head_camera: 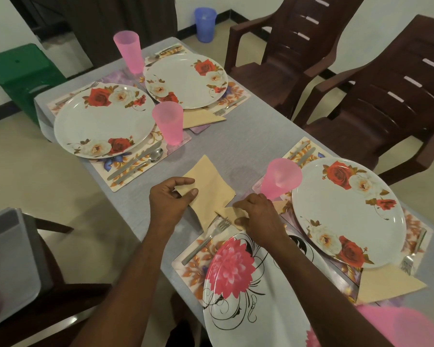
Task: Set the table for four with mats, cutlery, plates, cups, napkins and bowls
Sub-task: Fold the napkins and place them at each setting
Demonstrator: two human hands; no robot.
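A home dining room: a table (pixel 248 146) laid with floral plates (pixel 103 121), brown plastic armchairs (pixel 386 96) alongside.

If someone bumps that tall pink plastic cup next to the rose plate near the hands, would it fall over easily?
Probably. The tall pink translucent plastic cup looks thin-walled and empty, so likely light. It narrows toward its base and stands partly on the floral mat's edge, so a sideways nudge would likely tip it. Being plastic, it probably wouldn't break.

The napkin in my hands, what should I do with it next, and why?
Probably finish folding the napkin into a triangle. The left hand and right hand each pinch a corner, and the far napkin already lies as a folded triangle.
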